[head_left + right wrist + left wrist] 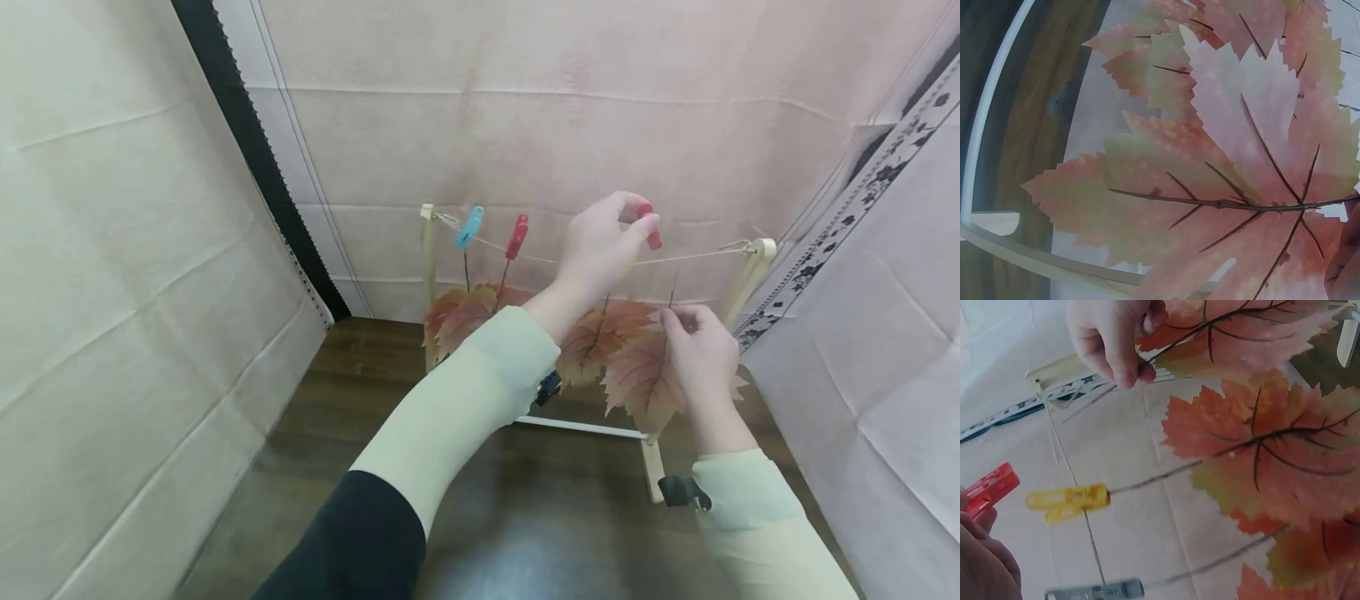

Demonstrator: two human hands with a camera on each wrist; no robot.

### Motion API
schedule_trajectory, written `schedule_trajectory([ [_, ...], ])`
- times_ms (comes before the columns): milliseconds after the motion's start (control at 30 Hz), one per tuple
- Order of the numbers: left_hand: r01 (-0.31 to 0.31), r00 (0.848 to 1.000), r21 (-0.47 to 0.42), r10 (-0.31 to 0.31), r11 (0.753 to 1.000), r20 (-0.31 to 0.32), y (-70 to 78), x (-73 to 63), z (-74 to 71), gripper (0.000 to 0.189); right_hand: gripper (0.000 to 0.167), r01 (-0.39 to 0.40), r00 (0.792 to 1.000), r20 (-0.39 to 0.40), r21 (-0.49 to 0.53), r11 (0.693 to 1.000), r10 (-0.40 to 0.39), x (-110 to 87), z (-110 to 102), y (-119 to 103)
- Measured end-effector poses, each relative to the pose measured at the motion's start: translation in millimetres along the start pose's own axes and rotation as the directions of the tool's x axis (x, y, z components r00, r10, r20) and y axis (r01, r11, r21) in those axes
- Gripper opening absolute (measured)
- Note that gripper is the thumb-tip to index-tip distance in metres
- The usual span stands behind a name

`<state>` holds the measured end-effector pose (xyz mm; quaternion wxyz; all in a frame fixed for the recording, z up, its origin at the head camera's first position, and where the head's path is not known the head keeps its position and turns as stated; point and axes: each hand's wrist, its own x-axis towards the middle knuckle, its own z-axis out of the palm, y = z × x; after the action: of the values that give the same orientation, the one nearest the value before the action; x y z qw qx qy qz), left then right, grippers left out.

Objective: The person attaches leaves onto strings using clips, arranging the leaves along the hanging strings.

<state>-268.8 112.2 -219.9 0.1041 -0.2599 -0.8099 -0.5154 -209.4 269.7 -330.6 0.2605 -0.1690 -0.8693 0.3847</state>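
My left hand pinches a red clothespin above the string, toward its right end. My right hand pinches the dark stem of an artificial maple leaf, whose bare stem end points up near the string. The left wrist view shows a yellow clothespin and a grey-blue clothespin on the string, each with a leaf stem at its tip. Farther left on the string, a light blue clothespin and another red clothespin hold leaves by their stems. My left forearm hides part of the hanging leaves.
The string runs between two wooden posts, the left post and the right post. A white bar and a wooden foot sit low on the dark wooden floor. Pale cloth walls surround the frame.
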Motion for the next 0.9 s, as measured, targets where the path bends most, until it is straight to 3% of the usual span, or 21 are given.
schedule_trajectory([
  [200, 0.073, 0.996, 0.159, -0.08, 0.985, 0.035, 8.9, 4.3, 12.8, 0.014, 0.038, -0.016, 1.0, -0.005, -0.025, 1.0, 0.015, 1.4, -2, 1],
  [367, 0.077, 0.993, 0.208, -0.094, 0.975, 0.07, 15.2, 9.0, 18.1, 0.011, 0.04, -0.009, 1.0, -0.002, -0.05, 0.999, 0.009, 3.7, -3, 0],
  [900, 0.145, 0.981, 0.355, -0.181, 0.924, 0.072, 21.3, 21.4, 42.8, 0.015, 0.041, 0.019, 1.0, -0.003, -0.126, 0.992, -0.019, 13.2, -6, -3],
])
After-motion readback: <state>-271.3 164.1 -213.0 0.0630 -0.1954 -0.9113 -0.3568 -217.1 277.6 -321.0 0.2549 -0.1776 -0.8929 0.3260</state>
